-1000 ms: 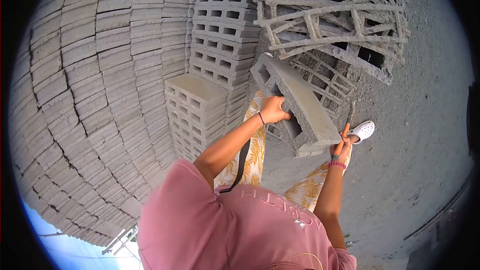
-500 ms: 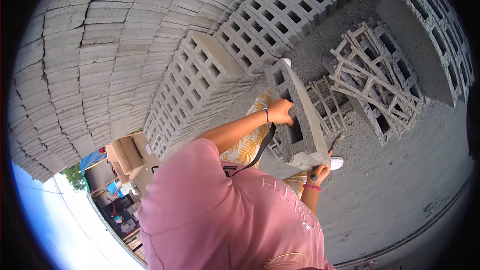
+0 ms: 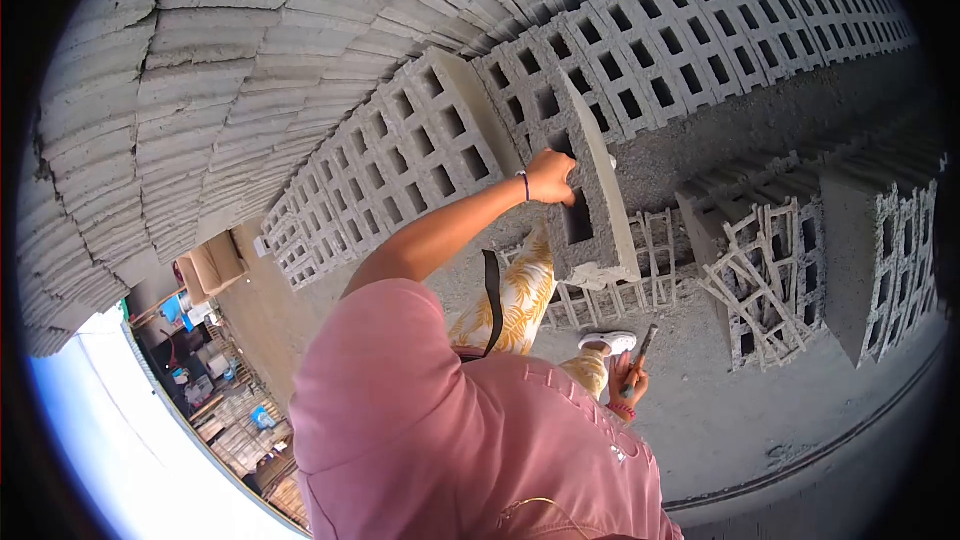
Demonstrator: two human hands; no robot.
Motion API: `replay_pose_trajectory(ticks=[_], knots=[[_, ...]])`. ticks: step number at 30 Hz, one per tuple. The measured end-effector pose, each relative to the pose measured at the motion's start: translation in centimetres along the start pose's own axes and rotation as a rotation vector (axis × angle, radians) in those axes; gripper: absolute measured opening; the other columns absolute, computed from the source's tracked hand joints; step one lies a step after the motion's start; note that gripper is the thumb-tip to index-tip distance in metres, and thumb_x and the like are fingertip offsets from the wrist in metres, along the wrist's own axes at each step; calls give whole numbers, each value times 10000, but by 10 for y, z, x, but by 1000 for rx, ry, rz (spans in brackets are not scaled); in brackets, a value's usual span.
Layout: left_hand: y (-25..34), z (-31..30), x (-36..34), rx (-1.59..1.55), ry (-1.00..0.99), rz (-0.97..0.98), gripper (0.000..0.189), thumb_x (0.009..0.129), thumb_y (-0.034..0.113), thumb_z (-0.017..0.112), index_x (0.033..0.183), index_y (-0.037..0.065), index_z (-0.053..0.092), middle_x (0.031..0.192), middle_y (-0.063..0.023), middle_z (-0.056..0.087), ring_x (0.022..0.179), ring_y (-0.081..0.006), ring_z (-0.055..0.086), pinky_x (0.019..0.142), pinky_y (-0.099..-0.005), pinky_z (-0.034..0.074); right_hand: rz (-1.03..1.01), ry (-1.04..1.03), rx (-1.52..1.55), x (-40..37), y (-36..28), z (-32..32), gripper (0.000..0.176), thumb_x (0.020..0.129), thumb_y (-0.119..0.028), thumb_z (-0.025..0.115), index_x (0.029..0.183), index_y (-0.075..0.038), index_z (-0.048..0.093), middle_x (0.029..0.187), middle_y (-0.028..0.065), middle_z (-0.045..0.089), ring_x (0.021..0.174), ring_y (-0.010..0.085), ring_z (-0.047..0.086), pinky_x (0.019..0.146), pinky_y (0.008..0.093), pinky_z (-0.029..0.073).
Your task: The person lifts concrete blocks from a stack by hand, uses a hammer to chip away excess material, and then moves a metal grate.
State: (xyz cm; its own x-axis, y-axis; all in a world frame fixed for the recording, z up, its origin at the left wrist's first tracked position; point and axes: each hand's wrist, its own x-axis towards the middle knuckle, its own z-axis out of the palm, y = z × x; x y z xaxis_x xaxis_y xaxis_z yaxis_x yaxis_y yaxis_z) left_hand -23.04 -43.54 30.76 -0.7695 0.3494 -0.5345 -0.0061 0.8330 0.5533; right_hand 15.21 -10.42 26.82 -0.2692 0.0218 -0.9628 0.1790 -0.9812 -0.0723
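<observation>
A grey hollow concrete block [image 3: 612, 210] hangs tilted in front of me. My left hand [image 3: 550, 178] is closed around the web between two of its holes, the fingers reaching into the hollows. Low on the right, my right hand [image 3: 626, 380] is away from the block and wrapped around a short tool [image 3: 648, 345] with a thin brownish end; its exact kind I cannot make out. Beyond the held block stand rows of hollow blocks [image 3: 650, 55], holes facing me. A nearer row [image 3: 395, 145] stands to the left.
A tall stack of blocks [image 3: 210, 70] rises at the upper left. On the right, more blocks [image 3: 850, 260] stand near a pile of slatted frame-like pieces [image 3: 765, 290]. Similar pieces [image 3: 650, 250] lie beyond the held block. My white shoe [image 3: 610, 341] is on the grey ground.
The held block has moved toward the standing rows, carried by my left hand. My right hand has left the block's near end and now holds the tool up beside my foot.
</observation>
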Motion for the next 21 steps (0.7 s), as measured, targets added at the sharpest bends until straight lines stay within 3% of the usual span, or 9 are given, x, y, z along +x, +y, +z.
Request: replay_pose_trajectory(ticks=[2,3,13,16,18,20,21], knots=[[-30,-18,10,26,42,3,345,427,245,684,526,15,447,539,-162,497,563,-336,513,619,-390,405,60,60,-66,-2,-5,-6,391,624,-148,457,1000,-132,565,968,216,568,906,284,573,879,471,388],[-45,-24,15,69,78,9,340,431,243,681,522,16,445,536,-159,496,555,-331,512,644,-378,401,85,84,-184,-10,-9,2,220,676,-188,467,837,-83,574,914,137,610,890,242,586,877,413,388],[-154,-65,64,322,86,-185,201,499,184,623,623,31,581,642,-146,593,650,-286,574,755,-326,398,17,88,-272,-43,-45,71,226,623,-156,472,774,-14,562,927,199,593,866,291,592,834,428,440],[-192,-50,67,331,111,-239,191,516,164,616,648,28,594,639,-142,596,668,-280,577,798,-334,373,59,109,-290,-42,-51,95,224,622,-152,472,772,-13,562,923,199,594,860,292,593,830,423,443],[-214,-35,63,362,-35,-302,198,528,166,631,668,31,592,632,-137,597,662,-274,577,807,-349,364,68,137,-330,-37,-52,109,222,625,-150,472,777,-15,562,912,195,598,850,290,596,822,420,447],[-219,-17,60,345,55,-283,206,533,168,645,677,33,585,628,-138,596,648,-271,576,806,-343,359,109,151,-359,-30,-44,117,220,630,-152,472,776,-15,562,902,192,601,839,290,599,824,425,444],[-220,-8,55,335,98,-279,211,536,168,652,682,33,581,627,-139,595,641,-269,576,806,-340,357,128,178,-372,-27,-38,126,202,650,-125,470,795,-17,559,918,204,592,822,282,603,767,389,482]])
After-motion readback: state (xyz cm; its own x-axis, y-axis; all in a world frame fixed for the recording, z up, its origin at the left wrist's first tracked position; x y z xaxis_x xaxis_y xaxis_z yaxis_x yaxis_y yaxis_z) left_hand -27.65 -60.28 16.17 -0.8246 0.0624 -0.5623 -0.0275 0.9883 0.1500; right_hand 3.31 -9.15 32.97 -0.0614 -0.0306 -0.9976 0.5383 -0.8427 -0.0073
